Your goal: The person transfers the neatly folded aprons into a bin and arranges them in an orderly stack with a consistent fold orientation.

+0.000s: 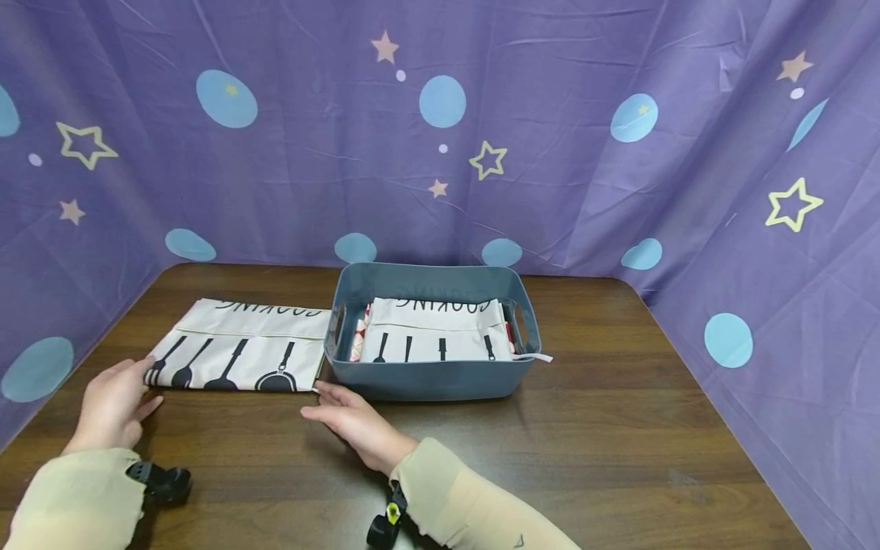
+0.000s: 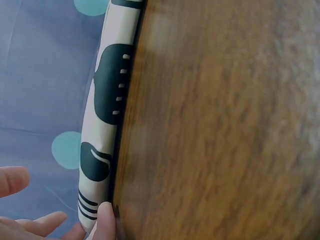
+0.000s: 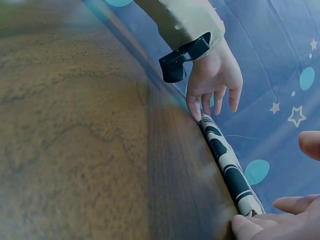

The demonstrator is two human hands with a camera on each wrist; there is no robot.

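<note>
A folded cream cloth (image 1: pixel 241 347) printed with black kitchen utensils lies flat on the brown table (image 1: pixel 605 443), left of a blue-grey basket (image 1: pixel 429 386). My left hand (image 1: pixel 113 401) lies by the cloth's near left corner with straight fingers; in the left wrist view a fingertip (image 2: pixel 106 217) touches the cloth's edge (image 2: pixel 107 125). At the near right corner rests my right hand (image 1: pixel 351 420), fingers straight and reaching the cloth. The right wrist view shows the cloth (image 3: pixel 227 165) edge-on between the left hand (image 3: pixel 215 80) and the right fingers (image 3: pixel 265 225). Neither hand grips anything.
The basket holds another folded cloth (image 1: pixel 436 332) of the same print, lying over something red and white. A purple backdrop (image 1: pixel 550 153) with stars and blue dots hangs behind and beside the table. Black camera mounts (image 1: pixel 161 481) sit on both wrists.
</note>
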